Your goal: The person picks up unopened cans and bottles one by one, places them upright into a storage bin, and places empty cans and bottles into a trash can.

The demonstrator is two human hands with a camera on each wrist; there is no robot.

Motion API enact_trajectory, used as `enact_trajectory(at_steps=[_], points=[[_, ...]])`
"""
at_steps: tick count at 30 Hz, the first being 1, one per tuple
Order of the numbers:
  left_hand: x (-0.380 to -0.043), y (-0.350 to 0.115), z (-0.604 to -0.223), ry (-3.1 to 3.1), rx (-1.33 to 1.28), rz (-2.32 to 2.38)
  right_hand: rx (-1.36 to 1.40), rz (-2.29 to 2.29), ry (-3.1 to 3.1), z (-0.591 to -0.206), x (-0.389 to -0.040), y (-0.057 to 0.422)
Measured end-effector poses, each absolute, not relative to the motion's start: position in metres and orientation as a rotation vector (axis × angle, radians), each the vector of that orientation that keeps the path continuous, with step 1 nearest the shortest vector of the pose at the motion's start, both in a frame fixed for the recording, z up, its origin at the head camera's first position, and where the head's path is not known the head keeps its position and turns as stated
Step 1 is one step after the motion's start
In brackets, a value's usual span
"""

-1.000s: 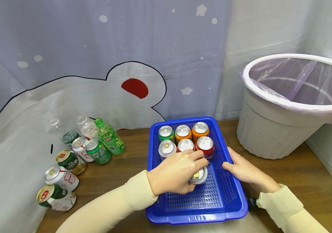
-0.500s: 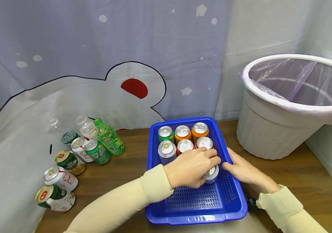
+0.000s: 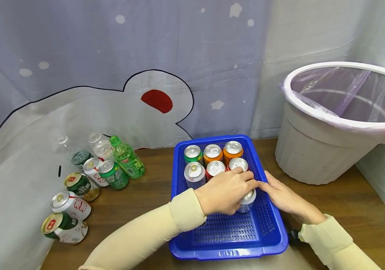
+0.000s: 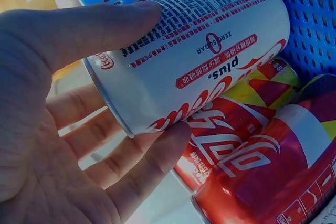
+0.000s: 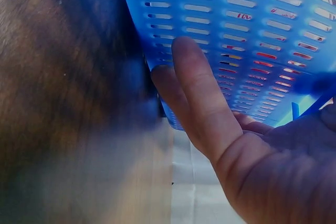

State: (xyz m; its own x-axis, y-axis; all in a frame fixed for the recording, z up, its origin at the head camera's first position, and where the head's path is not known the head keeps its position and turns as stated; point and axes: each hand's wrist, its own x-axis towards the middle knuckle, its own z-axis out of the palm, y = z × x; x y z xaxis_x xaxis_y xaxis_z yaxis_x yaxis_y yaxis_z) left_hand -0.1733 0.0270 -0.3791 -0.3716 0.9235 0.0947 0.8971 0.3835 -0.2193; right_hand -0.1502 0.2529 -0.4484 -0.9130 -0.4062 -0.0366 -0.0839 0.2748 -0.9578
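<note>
My left hand point(image 3: 227, 191) holds a white soda can point(image 3: 246, 204) inside the blue plastic basket point(image 3: 226, 252). In the left wrist view the thumb lies along one side of that can point(image 4: 210, 61), with fingertips at its other side. Two red soda cans point(image 4: 262, 171) lie close beside it in that view. My right hand point(image 3: 286, 198) holds the basket's right rim. From the right wrist camera, its straight fingers point(image 5: 197, 82) lie against the outside of the slotted wall point(image 5: 247, 30). Orange cans point(image 3: 213, 153), a green can point(image 3: 193, 153) and a silver-white can point(image 3: 195, 174) stand upright in the basket.
Left on the wooden table point(image 3: 138, 213) are several cans, among them a green one point(image 3: 113, 175), a green bottle point(image 3: 127, 157) and clear bottles point(image 3: 102, 147). A white bin point(image 3: 317, 150) with a purple liner stands at the right. A patterned curtain point(image 3: 111, 48) hangs behind.
My left hand has moved the white can right and slightly up, towards the basket's right wall, then nearly stopped. The right thumb now reaches towards the left fingertips; the basket stays in place.
</note>
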Motion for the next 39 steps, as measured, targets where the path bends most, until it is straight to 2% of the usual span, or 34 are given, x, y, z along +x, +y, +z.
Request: enact_trajectory(at_steps=[18, 39], points=[[-0.178, 0.031, -0.386, -2.406, -1.587, 0.252, -0.506, -1.690, 2.294, -0.450, -0.153, 0.255], [-0.167, 0.000, -0.379, -2.429, -1.564, 0.000, -0.460, -1.685, 2.266, -0.450, -0.153, 0.253]])
